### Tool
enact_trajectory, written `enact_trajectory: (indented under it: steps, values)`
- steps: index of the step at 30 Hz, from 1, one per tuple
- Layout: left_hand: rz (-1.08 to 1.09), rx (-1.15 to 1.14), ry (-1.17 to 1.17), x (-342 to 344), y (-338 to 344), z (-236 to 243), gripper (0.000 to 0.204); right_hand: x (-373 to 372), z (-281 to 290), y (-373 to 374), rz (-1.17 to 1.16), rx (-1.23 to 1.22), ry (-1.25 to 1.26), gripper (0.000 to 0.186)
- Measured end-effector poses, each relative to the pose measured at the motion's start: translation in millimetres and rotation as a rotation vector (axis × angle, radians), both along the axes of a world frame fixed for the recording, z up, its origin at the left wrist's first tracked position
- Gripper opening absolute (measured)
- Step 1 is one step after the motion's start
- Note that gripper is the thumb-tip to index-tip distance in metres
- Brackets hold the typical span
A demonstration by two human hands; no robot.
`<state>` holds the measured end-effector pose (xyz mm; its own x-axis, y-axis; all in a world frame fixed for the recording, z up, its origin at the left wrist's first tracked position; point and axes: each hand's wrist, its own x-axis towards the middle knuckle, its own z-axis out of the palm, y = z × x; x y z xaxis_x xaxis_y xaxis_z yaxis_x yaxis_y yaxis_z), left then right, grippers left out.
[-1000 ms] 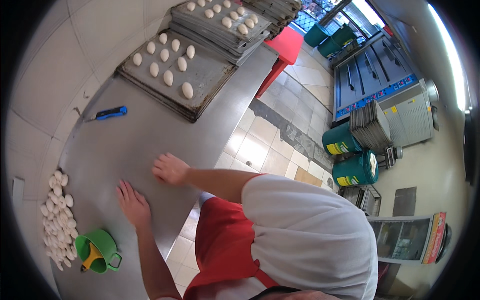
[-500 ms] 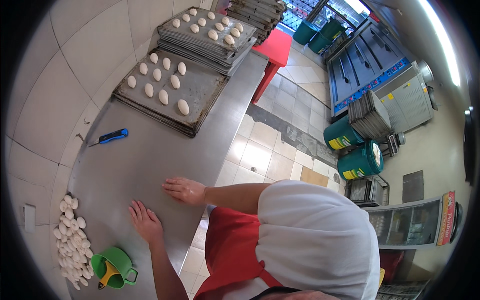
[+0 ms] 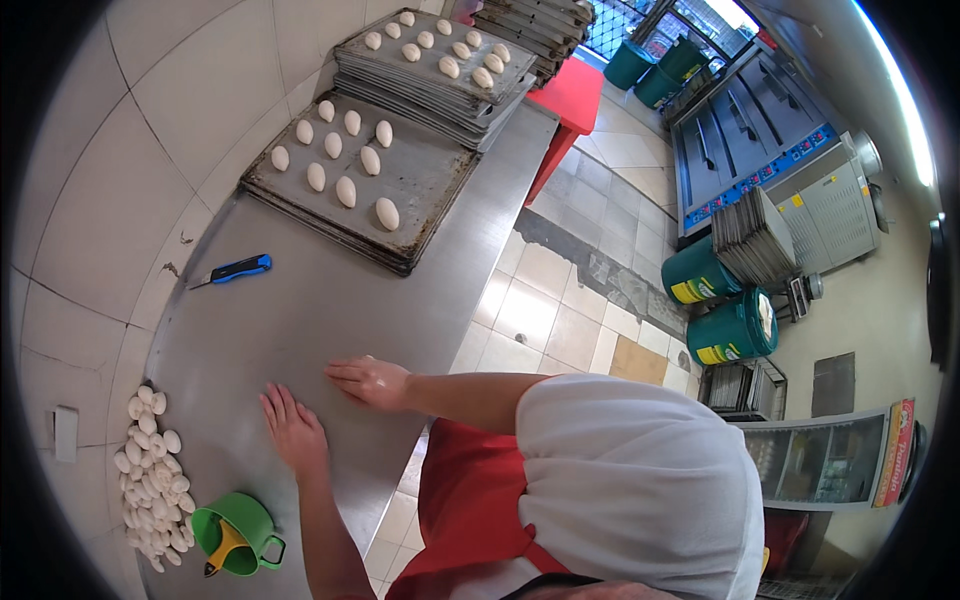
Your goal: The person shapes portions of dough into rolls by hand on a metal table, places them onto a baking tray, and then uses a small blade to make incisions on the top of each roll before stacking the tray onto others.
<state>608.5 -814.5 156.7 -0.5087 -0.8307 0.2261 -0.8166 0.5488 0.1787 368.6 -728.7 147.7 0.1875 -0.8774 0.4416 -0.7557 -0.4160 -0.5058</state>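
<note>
My left hand (image 3: 296, 432) lies palm down on the steel worktop (image 3: 300, 320), its fingers stretched out and slightly apart. Just beyond it to the right, my right hand (image 3: 372, 383) is also palm down, fingers extended close together and slightly curved. Whatever may be under either palm is hidden. Left of my left hand, a heap of small white oval dough pieces (image 3: 155, 485) runs along the wall. A green plastic mug (image 3: 250, 515) with a yellow-handled tool (image 3: 226, 543) inside stands beside the heap. Farther up the worktop lies a blue and black utility knife (image 3: 240, 269).
Stacked baking trays (image 3: 420, 215) at the far end carry spaced oval dough pieces; a taller tray stack (image 3: 480, 108) stands behind, also topped with dough. Past the worktop edge are a red table (image 3: 570, 95), a deck oven (image 3: 740, 130) and green bins (image 3: 730, 328).
The view has shifted slightly, so the worktop and trays sit farther right. My left hand has moved slightly relative to the worktop; both hands stay palm down.
</note>
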Motion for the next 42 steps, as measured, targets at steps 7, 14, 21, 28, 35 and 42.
enact_trajectory:
  steps: [7, 14, 21, 28, 35, 42]
  values:
    - [0.011, -0.045, 0.016, -37.2, -57.0, -4.8, 0.05, 0.4, 12.4, -71.1, -0.041, 0.006, 0.059, 0.039]
    - [-0.038, -0.024, 0.023, -6.5, -22.2, -4.3, 0.048, 10.9, 7.6, -21.5, -0.054, 0.034, 0.005, 0.039]
    - [0.013, 0.007, -0.005, -53.5, -76.5, -1.4, 0.05, 9.0, -3.1, -104.8, -0.015, -0.018, 0.007, 0.031]
    - [-0.159, 0.222, 0.072, 11.9, -12.6, 54.2, 0.046, -6.3, 38.6, -49.5, 0.08, 0.211, 0.135, 0.051]
    - [0.305, 0.66, 0.752, -25.2, 19.0, 89.3, 0.038, -91.6, 107.9, -33.0, -0.038, 0.453, -0.573, 0.049]
    - [0.264, 1.049, 1.537, -178.7, 28.4, 119.4, 0.036, -267.7, 229.6, -76.7, -0.482, -0.249, -0.805, 0.048]
